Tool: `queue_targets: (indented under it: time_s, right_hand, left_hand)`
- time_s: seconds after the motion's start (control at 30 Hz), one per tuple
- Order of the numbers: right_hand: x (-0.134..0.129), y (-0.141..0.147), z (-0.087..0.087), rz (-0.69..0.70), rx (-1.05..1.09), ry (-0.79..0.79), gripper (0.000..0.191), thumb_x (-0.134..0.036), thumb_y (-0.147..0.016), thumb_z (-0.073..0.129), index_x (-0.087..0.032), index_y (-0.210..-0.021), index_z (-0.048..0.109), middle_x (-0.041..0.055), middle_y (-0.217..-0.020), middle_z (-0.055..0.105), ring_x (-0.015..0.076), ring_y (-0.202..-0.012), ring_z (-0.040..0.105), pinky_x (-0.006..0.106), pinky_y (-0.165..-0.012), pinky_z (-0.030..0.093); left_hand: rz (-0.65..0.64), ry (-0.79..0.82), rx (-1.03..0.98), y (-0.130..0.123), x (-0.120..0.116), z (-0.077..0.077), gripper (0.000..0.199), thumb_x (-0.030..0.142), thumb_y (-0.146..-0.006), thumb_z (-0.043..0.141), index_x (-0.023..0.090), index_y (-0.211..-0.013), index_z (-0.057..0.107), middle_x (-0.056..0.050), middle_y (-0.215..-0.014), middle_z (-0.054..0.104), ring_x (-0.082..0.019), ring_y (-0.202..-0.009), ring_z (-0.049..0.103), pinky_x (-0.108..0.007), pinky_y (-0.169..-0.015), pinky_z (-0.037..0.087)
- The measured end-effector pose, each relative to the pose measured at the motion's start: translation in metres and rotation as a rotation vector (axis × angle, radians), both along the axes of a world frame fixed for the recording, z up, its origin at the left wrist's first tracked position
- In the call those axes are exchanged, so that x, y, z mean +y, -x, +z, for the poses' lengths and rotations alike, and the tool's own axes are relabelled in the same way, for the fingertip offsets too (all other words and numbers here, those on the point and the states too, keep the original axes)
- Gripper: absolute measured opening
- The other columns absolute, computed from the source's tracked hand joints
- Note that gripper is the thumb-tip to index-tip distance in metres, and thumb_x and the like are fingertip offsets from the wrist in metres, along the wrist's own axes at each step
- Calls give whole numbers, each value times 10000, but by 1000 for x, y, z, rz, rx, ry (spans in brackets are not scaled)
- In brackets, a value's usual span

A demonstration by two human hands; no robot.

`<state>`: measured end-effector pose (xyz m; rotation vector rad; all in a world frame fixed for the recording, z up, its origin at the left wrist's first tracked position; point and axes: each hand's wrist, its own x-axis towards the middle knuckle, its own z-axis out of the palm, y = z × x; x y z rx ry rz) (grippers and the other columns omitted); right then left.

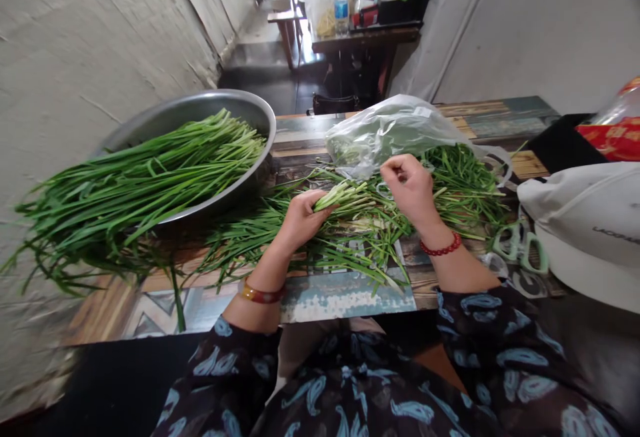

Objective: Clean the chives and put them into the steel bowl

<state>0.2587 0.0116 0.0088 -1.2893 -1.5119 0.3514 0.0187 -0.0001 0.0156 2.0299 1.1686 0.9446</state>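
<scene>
My left hand (pixel 306 216) is wrapped round a bunch of garlic chives (pixel 345 196), whose pale stem ends point to the right. To the right of those ends, my right hand (pixel 409 187) is raised with its fingers curled together; whether anything thin is pinched in them is hidden. Loose chives (pixel 350 257) lie scattered on the table under both hands. A further heap of chives (pixel 465 184) spreads beside a clear plastic bag (pixel 400 127) just beyond my right hand.
On the left, a large metal basin (pixel 273 124) holds a big pile of chives (pixel 165 170) hanging over its rim. Green-handled scissors (pixel 535 250) and a white cap (pixel 590 224) are at the right. Behind stands another table (pixel 365 38) with a water bottle (pixel 341 0) and bags.
</scene>
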Motion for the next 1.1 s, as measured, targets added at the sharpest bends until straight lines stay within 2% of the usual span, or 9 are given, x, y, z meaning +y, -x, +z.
queue_targets:
  time_s: [0.07, 0.13, 0.27, 0.47, 0.57, 0.77, 0.87, 0.97, 1.1]
  right_hand:
    - [-3, 6, 2, 121, -19, 9, 192, -317, -861, 617, -209, -1012, 663, 51, -991, 704, 160, -784, 638, 291, -691, 503]
    - [-6, 11, 2, 223, -63, 15, 159, -305, -867, 620, -216, -982, 683, 42, -944, 719, 163, -786, 644, 299, -713, 511]
    - [-12, 19, 3, 191, -134, -27, 157, -306, -881, 625, -226, -757, 682, 18, -762, 709, 179, -751, 638, 326, -756, 514]
    - [-15, 25, 4, 262, -78, 43, 172, -326, -894, 613, -224, -795, 709, 17, -784, 735, 173, -733, 656, 303, -722, 514]
    - [-10, 17, 1, 256, -77, 75, 198, -296, -924, 566, -205, -838, 719, 31, -835, 749, 180, -786, 678, 303, -752, 510]
    - [-7, 5, -5, 308, -510, 132, 169, -263, -920, 577, -204, -898, 734, 72, -931, 736, 226, -912, 650, 359, -870, 466]
    - [-10, 6, -5, 324, -603, 186, 141, -248, -894, 605, -203, -889, 738, 66, -885, 722, 219, -863, 632, 360, -854, 456]
    - [-10, 7, -5, 343, -508, 190, 129, -247, -873, 620, -203, -859, 740, 44, -797, 688, 194, -779, 608, 333, -779, 459]
    - [-7, 8, -6, 322, -156, 180, 149, -315, -858, 643, -197, -843, 733, 24, -790, 678, 155, -705, 580, 289, -676, 447]
  left_hand:
    - [4, 6, -1, 0, 0, 0, 344, 370, -867, 594, 174, -595, 514, 27, -610, 457, -123, -624, 402, -254, -624, 319]
    - [-4, -2, 3, 0, 0, 0, 335, 368, -873, 587, 176, -605, 529, 23, -614, 479, -128, -628, 413, -258, -638, 332]
    - [-36, -53, 81, -1, 0, 2, 283, 328, -881, 565, 189, -635, 556, 1, -644, 544, -153, -673, 453, -276, -690, 360]
    - [-98, -82, 149, -3, -2, 3, 212, 255, -846, 584, 195, -643, 565, -12, -675, 589, -170, -715, 488, -287, -710, 379]
    - [-32, -26, 27, -1, -3, 2, 263, 312, -901, 535, 183, -674, 567, -8, -703, 589, -148, -694, 515, -270, -687, 391]
    - [247, 24, -191, 1, -1, -2, 269, 402, -896, 566, 192, -735, 525, 36, -603, 460, -113, -582, 417, -245, -576, 357]
    - [290, 64, -257, 1, 0, -3, 292, 450, -877, 584, 182, -760, 578, 34, -599, 463, -115, -593, 423, -244, -571, 360]
    - [307, 87, -316, 1, 1, -4, 311, 474, -868, 594, 173, -799, 639, 25, -595, 501, -122, -601, 454, -248, -576, 380]
    - [309, 113, -348, 2, 1, -4, 340, 496, -850, 620, 165, -801, 677, 16, -598, 537, -122, -596, 471, -248, -566, 385]
